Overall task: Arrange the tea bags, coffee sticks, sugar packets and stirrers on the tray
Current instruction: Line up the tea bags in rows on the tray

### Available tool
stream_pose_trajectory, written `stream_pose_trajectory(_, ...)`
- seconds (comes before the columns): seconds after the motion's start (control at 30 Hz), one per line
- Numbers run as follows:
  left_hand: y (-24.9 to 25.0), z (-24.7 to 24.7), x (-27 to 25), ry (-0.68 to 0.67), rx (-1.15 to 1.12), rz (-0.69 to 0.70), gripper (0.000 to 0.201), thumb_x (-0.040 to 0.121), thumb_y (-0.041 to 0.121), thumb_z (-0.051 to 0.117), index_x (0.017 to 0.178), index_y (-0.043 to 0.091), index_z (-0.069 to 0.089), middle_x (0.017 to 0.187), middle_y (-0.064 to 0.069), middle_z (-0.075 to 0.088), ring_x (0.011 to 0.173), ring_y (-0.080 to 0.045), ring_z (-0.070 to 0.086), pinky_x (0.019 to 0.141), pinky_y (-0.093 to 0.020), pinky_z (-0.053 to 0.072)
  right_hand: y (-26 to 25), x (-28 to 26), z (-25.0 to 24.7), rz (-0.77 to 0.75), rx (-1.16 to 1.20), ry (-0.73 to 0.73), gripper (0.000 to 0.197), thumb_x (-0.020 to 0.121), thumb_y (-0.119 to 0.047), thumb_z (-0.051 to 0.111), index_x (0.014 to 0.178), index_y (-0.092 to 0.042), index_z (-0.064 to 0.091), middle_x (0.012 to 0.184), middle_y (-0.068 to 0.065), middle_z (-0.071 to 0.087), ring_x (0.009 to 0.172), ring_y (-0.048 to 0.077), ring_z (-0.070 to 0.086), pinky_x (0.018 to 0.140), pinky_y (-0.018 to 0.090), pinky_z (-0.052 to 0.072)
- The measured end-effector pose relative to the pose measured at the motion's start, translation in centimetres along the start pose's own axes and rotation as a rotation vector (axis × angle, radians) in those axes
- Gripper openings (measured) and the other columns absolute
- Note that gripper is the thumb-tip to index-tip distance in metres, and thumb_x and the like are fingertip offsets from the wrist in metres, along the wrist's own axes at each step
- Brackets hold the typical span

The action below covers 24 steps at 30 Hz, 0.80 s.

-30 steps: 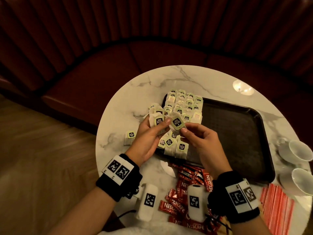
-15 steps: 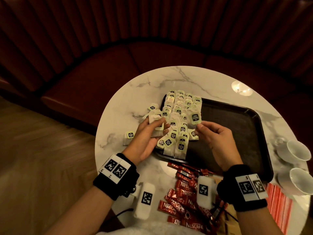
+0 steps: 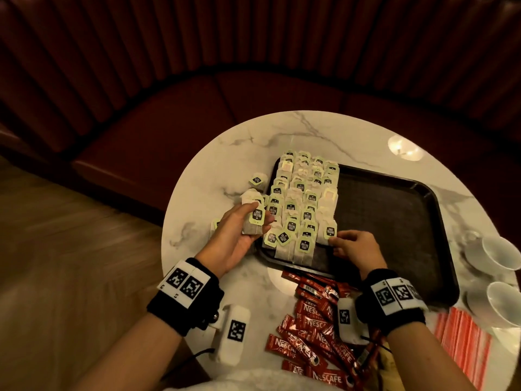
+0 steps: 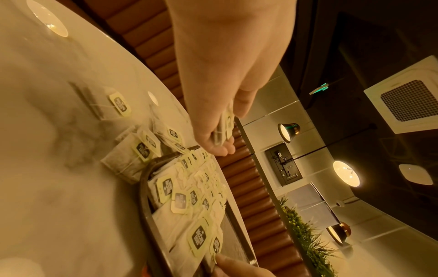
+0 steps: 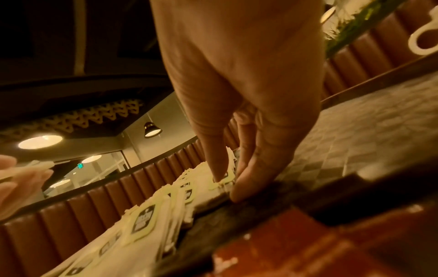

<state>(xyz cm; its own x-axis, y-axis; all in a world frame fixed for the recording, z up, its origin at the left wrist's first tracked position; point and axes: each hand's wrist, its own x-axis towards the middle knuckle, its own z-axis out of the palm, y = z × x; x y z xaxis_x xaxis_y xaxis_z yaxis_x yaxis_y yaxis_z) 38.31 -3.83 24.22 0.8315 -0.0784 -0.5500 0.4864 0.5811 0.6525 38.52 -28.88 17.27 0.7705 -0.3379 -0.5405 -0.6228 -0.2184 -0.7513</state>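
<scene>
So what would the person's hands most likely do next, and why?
Probably the right hand lets go of the tea bag it is setting at the near end of the rows on the tray and reaches back to the left hand, which holds a small stack of tea bags waiting to be placed.

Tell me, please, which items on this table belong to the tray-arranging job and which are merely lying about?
Job: tea bags, tray, coffee sticks, red-striped packets, small stack of tea bags in the left hand.
Lying about: two white cups, marble table.
</scene>
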Motion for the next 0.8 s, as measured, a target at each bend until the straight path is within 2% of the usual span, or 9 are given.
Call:
stream_pose_trajectory(0.13,0.0,0.2,0.0,-0.008,-0.002,-0.005,0.02,0.098,0.012,0.048,0.114,0.003,0.056,0.091,-0.018,0.068,0.081,-0.025,0.068,0.07,-0.029,0.058,-0.3,-0.2,-0.2,-0.025,-0.026,-0.042,0.017,0.085,-0.011,0.074,0.102,-0.009,0.072,0.096,0.008,0.074,0.089,0.021,0.071,0.088,0.037,0.058)
stream_pose_trajectory(0.23,0.1,0.5,-0.1,-0.034,-0.003,-0.004,0.016,0.098,0.013,0.048,0.108,0.004,0.057,0.087,-0.016,0.068,0.077,-0.023,0.069,0.076,-0.03,0.055,-0.6,-0.3,-0.8,-0.047,-0.073,-0.003,0.023,0.086,-0.013,0.074,0.108,-0.007,0.07,0.096,0.007,0.073,0.086,0.019,0.07,0.086,0.034,0.057)
stream_pose_trajectory(0.37,-0.2,0.7,-0.2,-0.074,-0.02,0.0,0.019,0.1,0.015,0.044,0.11,0.004,0.056,0.092,-0.017,0.07,0.078,-0.022,0.073,0.085,-0.033,0.051,-2.2,-2.6,-1.1,-0.162,-0.052,0.005,0.024,0.091,-0.017,0.068,0.114,-0.012,0.067,0.103,0.005,0.071,0.09,0.016,0.068,0.083,0.031,0.056)
stream_pose_trajectory(0.5,-0.9,1.6,-0.6,-0.144,0.005,0.022,0.02,0.103,0.017,0.039,0.109,0.01,0.057,0.097,-0.012,0.074,0.092,-0.021,0.069,0.078,-0.03,0.052,-4.6,-7.5,0.6,-0.28,0.047,-0.227,0.017,0.095,-0.024,0.062,0.109,-0.02,0.068,0.102,0.0,0.073,0.091,0.013,0.07,0.081,0.027,0.058)
stream_pose_trajectory(0.57,-1.2,2.2,-0.8,-0.181,0.022,0.039,0.023,0.103,0.016,0.038,0.111,0.011,0.059,0.1,-0.009,0.074,0.091,-0.017,0.07,0.075,-0.028,0.055,-5.3,-9.2,1.6,-0.296,0.118,-0.341,0.018,0.095,-0.024,0.061,0.11,-0.017,0.068,0.102,0.002,0.074,0.09,0.012,0.071,0.079,0.024,0.058)
stream_pose_trajectory(0.67,-1.5,2.9,-1.2,-0.205,0.032,0.054,0.025,0.104,0.015,0.035,0.115,0.009,0.058,0.099,-0.007,0.073,0.086,-0.014,0.071,0.071,-0.024,0.056,-5.7,-10.4,2.7,-0.289,0.287,-0.415,0.017,0.093,-0.016,0.063,0.109,-0.012,0.069,0.1,0.005,0.076,0.088,0.015,0.072,0.075,0.022,0.057)
stream_pose_trajectory(0.73,-1.5,3.0,-1.4,-0.2,0.045,0.06,0.026,0.104,0.014,0.036,0.12,0.008,0.055,0.103,-0.009,0.072,0.089,-0.016,0.07,0.075,-0.026,0.057,-5.6,-10.5,3.0,-0.289,0.375,-0.415,0.016,0.091,-0.007,0.064,0.106,-0.009,0.068,0.096,0.007,0.075,0.086,0.017,0.071,0.073,0.023,0.057)
stream_pose_trajectory(0.8,-1.5,3.0,-1.6,-0.195,0.042,0.058,0.027,0.103,0.013,0.038,0.124,0.008,0.054,0.115,-0.014,0.069,0.101,-0.022,0.067,0.089,-0.034,0.054,-5.3,-10.4,3.0,-0.307,0.41,-0.387,0.015,0.09,-0.001,0.064,0.103,-0.007,0.068,0.092,0.006,0.075,0.083,0.016,0.071,0.07,0.021,0.056)
